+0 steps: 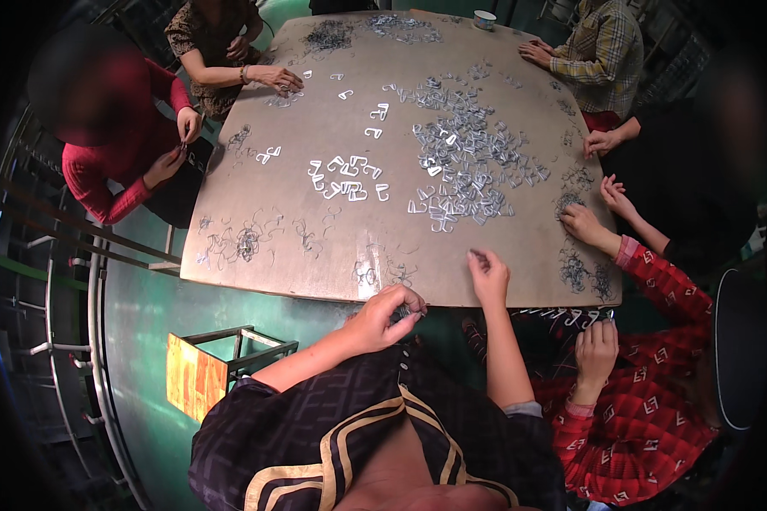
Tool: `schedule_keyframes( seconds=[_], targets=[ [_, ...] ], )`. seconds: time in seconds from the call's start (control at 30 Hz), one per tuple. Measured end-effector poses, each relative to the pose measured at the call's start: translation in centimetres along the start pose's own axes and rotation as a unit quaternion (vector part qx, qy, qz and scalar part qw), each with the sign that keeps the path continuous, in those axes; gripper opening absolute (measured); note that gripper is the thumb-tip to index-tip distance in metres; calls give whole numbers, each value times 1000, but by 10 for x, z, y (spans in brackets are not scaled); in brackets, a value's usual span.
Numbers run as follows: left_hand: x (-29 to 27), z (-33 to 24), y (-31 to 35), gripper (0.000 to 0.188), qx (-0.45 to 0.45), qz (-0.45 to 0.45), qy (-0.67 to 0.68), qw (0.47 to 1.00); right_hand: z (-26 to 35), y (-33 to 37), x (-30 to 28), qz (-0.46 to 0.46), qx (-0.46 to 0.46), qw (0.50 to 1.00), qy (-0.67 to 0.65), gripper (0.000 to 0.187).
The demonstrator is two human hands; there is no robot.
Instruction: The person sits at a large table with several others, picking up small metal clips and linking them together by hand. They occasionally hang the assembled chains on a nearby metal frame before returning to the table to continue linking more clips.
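My left hand (383,320) is just off the table's near edge, its fingers curled round; a bit of thin grey material shows in the curl, too small to name. Over the near part of the table my right hand (491,279) is raised with its fingertips drawn together; whatever they hold, if anything, cannot be made out. Between the hands and a little beyond lie thin, dark curved wires (400,271). Farther off is a loose group of pale hook-shaped pieces (347,180). A big heap of similar grey pieces (464,157) spreads to its right.
Several people sit round the brown table (332,247). Close on my right, a person in a red patterned sleeve (669,285) reaches over wires (575,271). More wires (247,240) lie at the left. A wooden-topped stool (198,375) stands at lower left; a white bowl (484,20) sits far off.
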State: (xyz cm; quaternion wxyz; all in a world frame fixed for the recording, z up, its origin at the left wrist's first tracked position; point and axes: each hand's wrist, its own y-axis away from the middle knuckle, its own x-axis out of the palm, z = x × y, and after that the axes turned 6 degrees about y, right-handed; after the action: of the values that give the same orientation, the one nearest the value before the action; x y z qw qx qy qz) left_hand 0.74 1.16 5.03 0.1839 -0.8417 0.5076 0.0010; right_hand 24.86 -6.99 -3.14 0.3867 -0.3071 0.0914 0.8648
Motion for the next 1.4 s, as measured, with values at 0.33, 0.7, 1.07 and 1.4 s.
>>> schedule_keyframes(
  seconds=[0.33,0.7,1.07,1.4],
  targets=[
    [2,-1,3,13,8,8,-2,1000,-6,-98,45,-109,233,920,296,47],
    [6,22,8,14,-9,3,-1,1000,-43,-127,38,-41,246,929,273,46],
    [7,24,11,15,-3,18,-13,1000,-40,-127,39,-28,161,945,283,36],
    [-2,24,7,16,-4,-94,-31,995,76,5,15,186,52,931,-308,17]
  ],
)
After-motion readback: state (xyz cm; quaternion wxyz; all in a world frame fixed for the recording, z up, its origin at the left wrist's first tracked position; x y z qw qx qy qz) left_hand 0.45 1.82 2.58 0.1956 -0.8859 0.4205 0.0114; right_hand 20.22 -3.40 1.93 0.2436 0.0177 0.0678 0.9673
